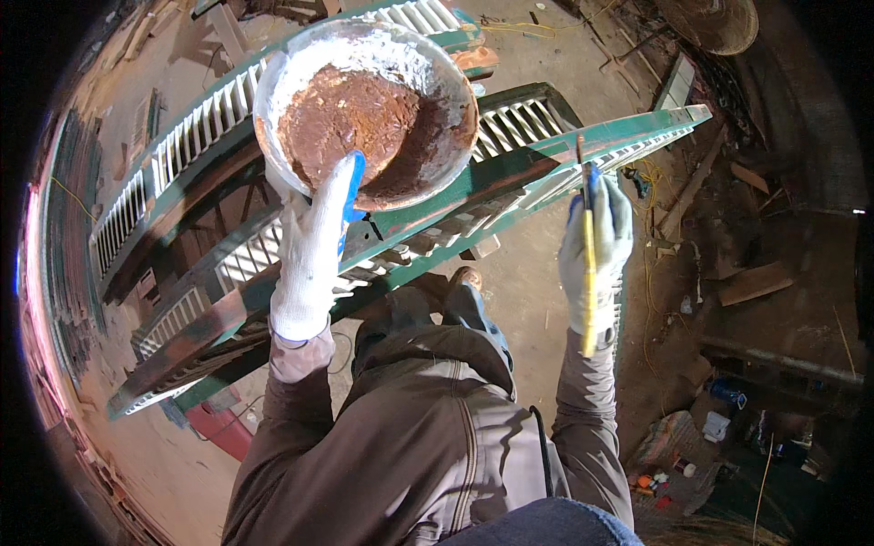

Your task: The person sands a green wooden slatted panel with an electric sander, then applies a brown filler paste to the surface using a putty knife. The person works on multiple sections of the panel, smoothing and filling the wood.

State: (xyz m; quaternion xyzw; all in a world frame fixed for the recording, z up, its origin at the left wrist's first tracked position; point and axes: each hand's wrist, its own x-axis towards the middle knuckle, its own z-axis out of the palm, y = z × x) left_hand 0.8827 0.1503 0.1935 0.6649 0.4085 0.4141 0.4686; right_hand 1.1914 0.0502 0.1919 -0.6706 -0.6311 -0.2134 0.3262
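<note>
A round bowl (387,44) with white-smeared inner walls holds thick reddish-brown paste (341,118). My left hand (319,227), in a white glove with blue on it, grips the near rim with the thumb over the edge. Off to the right, my right hand (612,241) is similarly gloved and closed around a slim paintbrush (590,282). The brush has a yellow handle, and its dark brown tip points away from me. That tip appears over or beside a green slatted shutter (628,132); whether they touch I cannot tell.
More green-framed panels with white slats (205,123) lie at left and behind the bowl. A loose board (756,284) and yellow cord (648,273) lie on the floor at right. Assorted clutter (660,482) sits lower right. My shoe (468,277) is close to the shutter.
</note>
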